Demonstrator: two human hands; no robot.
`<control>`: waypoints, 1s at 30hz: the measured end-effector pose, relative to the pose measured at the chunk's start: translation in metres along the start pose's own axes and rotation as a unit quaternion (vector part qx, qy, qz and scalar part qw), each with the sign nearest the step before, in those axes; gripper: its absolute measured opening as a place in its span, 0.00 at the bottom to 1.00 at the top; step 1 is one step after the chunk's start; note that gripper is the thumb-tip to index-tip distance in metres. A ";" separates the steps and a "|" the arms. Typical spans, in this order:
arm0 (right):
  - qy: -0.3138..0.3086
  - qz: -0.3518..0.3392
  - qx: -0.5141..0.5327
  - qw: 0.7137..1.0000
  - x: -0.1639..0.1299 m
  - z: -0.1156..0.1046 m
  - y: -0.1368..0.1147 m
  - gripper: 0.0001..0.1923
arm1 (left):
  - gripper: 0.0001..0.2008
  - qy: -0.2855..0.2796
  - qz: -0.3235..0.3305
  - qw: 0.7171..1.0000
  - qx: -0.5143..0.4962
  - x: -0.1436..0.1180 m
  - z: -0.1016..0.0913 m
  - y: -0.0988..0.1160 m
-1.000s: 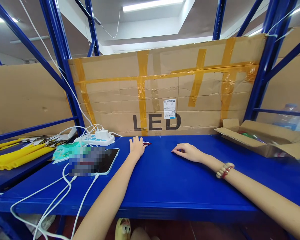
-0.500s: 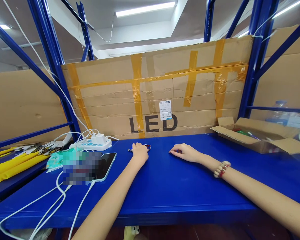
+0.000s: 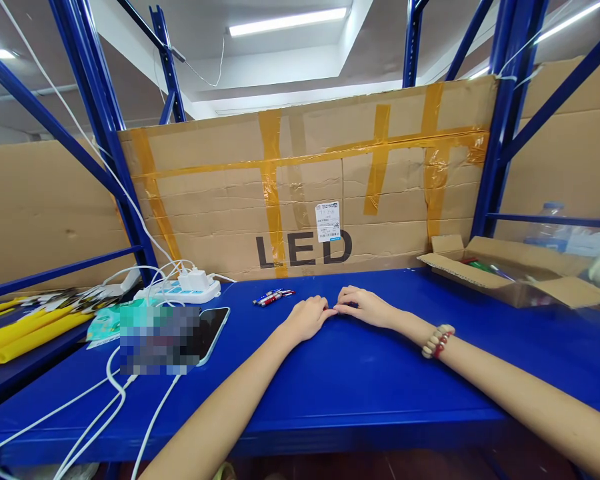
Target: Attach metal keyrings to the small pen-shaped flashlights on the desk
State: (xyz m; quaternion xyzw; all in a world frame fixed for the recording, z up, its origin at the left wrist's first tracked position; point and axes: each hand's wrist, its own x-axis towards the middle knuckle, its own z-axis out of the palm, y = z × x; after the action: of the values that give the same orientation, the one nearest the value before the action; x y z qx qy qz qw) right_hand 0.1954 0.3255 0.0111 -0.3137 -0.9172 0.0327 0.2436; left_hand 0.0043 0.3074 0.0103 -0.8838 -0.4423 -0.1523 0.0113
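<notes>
My left hand (image 3: 307, 318) is near the middle of the blue tabletop, palm down with its fingers bent and closed. Its fingertips meet those of my right hand (image 3: 366, 307), whose fingers are also curled in. Whatever lies between the fingertips, if anything, is hidden or too small to name. Behind and left of my left hand, a small bunch of red and blue pens (image 3: 275, 297) lies on the tabletop (image 3: 360, 380), touched by neither hand. A beaded bracelet (image 3: 437, 341) circles my right wrist.
At the left lie a phone (image 3: 213, 331), white cables (image 3: 123, 393) and a power strip (image 3: 200, 291). An open cardboard box (image 3: 505, 283) with pen-like items stands at the right. A cardboard wall (image 3: 220, 220) marked LED closes the back, between blue posts (image 3: 500, 133).
My left hand has come off the pens and moved right and nearer to me, up to my right hand. The pens stay behind, now uncovered. My right hand has shifted little.
</notes>
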 end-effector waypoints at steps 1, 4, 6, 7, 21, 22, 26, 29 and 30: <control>-0.003 -0.001 -0.002 1.000 0.000 0.001 0.001 0.24 | 0.15 0.004 -0.003 1.000 -0.011 -0.001 -0.001 -0.001; 0.003 0.013 -0.014 1.000 0.001 0.002 0.002 0.24 | 0.15 0.019 -0.013 0.999 -0.043 -0.002 -0.001 -0.002; 0.011 0.027 -0.013 0.999 0.001 0.003 0.001 0.23 | 0.14 0.029 -0.017 0.998 -0.046 -0.001 0.000 -0.001; 0.014 0.032 -0.009 0.999 0.001 0.003 0.001 0.22 | 0.14 0.032 -0.020 0.998 -0.040 -0.001 0.000 -0.001; 0.020 0.046 0.050 0.997 0.002 -0.003 -0.021 0.21 | 0.14 0.089 -0.075 0.992 -0.039 0.000 -0.004 0.015; 0.015 0.048 0.045 0.998 0.003 -0.002 -0.022 0.21 | 0.14 0.091 -0.077 0.992 -0.038 0.000 -0.004 0.015; 0.025 0.033 0.049 0.998 0.003 0.001 -0.021 0.18 | 0.14 0.100 -0.079 0.991 -0.039 0.000 -0.002 0.015; 0.046 0.035 0.059 0.997 0.003 0.003 -0.018 0.16 | 0.14 0.111 -0.091 0.988 -0.056 0.002 -0.001 0.012; 0.056 0.040 0.060 0.996 0.003 0.004 -0.017 0.16 | 0.14 0.114 -0.097 0.987 -0.059 0.002 -0.001 0.011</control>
State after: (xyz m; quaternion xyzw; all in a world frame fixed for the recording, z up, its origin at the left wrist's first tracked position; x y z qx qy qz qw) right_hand 0.1820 0.3145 0.0126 -0.3362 -0.8853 0.0800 0.3112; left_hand 0.0139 0.3024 0.0126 -0.8124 -0.5123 -0.2785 -0.0049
